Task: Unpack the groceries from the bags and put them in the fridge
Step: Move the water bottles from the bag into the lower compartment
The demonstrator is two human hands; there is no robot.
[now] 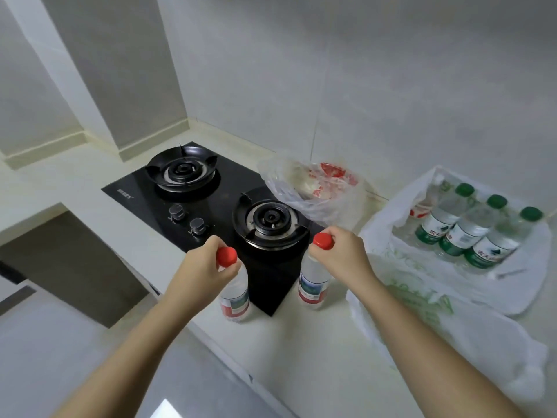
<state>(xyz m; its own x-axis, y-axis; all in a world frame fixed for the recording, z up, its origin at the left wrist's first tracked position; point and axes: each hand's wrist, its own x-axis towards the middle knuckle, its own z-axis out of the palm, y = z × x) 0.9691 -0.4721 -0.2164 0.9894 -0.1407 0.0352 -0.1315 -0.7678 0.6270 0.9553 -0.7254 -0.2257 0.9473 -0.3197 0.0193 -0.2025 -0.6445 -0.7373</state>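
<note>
Left hand (201, 264) and right hand (339, 251) each grip the neck of an upright red-capped bottle, left bottle (235, 297) and right bottle (313, 283) straight below the fists, bases seemingly touching the counter (286, 342) beside the hob (141, 191)

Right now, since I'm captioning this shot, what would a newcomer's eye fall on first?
The left hand and right hand each grip a red-capped water bottle near its cap, the left bottle and right bottle flanking the near corner of the black gas hob. At right, a white bag holds three green-capped bottles lying side by side.
</note>
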